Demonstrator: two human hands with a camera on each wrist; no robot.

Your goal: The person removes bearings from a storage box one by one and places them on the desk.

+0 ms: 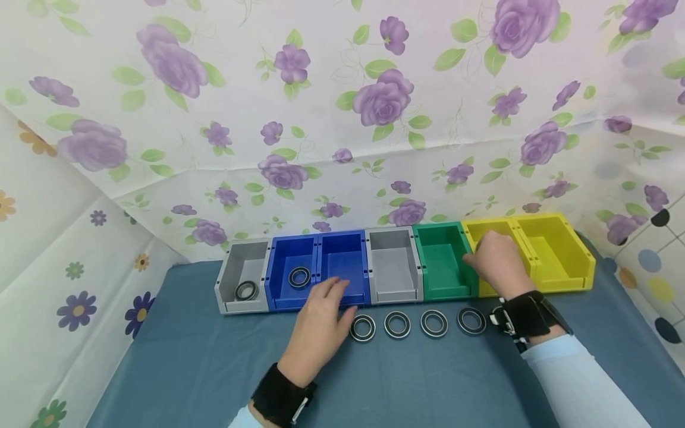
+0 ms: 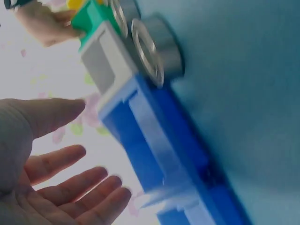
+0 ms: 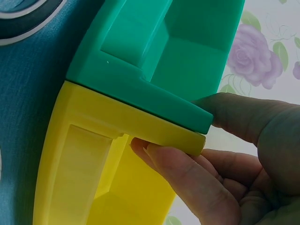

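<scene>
My right hand (image 1: pixel 500 261) pinches the adjoining walls of the green bin (image 3: pixel 136 89) and the left yellow bin (image 3: pixel 77 164). In the right wrist view its thumb lies on the green side and its fingertips reach inside the yellow wall. My left hand (image 1: pixel 318 327) hovers near the front of the right blue bin (image 1: pixel 342 261), fingers spread and nothing held. Beside its thumb lies a ball bearing (image 1: pixel 363 339), first of several in a row on the table. The left wrist view shows the palm empty.
The bins stand side by side along the back wall. One bearing (image 1: pixel 246 299) sits in the left grey bin (image 1: pixel 246 255), another (image 1: pixel 299 286) in the left blue bin (image 1: pixel 294 246). Further along are a second grey bin (image 1: pixel 396 264) and a right yellow bin (image 1: pixel 556 249). Blue cloth (image 1: pixel 407 386) covers the table.
</scene>
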